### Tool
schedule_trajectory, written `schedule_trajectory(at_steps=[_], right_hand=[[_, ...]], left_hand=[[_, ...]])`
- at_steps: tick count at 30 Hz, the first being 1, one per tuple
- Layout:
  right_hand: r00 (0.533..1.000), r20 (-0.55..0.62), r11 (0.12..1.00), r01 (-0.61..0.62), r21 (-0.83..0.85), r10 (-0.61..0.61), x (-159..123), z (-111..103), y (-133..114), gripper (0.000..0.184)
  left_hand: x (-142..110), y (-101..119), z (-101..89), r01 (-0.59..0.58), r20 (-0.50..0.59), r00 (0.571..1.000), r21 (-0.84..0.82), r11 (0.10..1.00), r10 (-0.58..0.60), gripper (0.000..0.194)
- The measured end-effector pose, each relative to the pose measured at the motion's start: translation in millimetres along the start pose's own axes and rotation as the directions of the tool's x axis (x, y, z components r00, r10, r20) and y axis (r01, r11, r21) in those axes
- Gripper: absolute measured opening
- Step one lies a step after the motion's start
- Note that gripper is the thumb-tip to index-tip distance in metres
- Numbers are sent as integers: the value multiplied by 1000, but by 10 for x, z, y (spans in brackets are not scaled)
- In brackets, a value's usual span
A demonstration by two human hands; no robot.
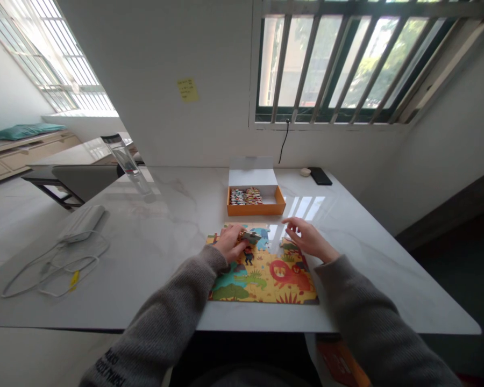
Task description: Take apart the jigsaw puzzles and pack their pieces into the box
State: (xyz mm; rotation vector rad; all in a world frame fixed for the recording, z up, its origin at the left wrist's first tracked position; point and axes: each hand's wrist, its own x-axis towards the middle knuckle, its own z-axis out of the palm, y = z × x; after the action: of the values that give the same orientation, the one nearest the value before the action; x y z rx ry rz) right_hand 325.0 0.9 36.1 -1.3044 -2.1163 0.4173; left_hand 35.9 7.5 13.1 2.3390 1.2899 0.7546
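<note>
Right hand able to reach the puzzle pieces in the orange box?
Likely yes: the right hand sits near the open orange box, and nothing stands between them; the puzzle pieces lie uncovered inside.

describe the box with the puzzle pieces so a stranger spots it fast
Start at the barred window and drop down to the far edge of the white marble table. There sits an orange box, its white lid standing up behind it. Unlike the flat jigsaw in front of it, it is open, packed with small colourful puzzle pieces.
</note>
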Motion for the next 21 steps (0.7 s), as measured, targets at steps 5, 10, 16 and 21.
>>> schedule_trajectory(at_steps=[5,10,16,21], right_hand=[[974,206,990,-73,-123,97,-99,-192,255,35],[945,278,955,-91,-281,171,-154,-122,146,60],[963,249,989,-73,-127,103,-86,-181,55,22],[966,243,918,-172,358,87,-33,-73,-174,35]], left_hand=[[-5,-10,32,88,33,995,85,992,-91,34],[0,-19,49,85,32,996,95,992,-89,32],[14,-44,57,74,26,997,90,993,-77,30],[6,-54,46,82,56,994,109,991,-89,40]])
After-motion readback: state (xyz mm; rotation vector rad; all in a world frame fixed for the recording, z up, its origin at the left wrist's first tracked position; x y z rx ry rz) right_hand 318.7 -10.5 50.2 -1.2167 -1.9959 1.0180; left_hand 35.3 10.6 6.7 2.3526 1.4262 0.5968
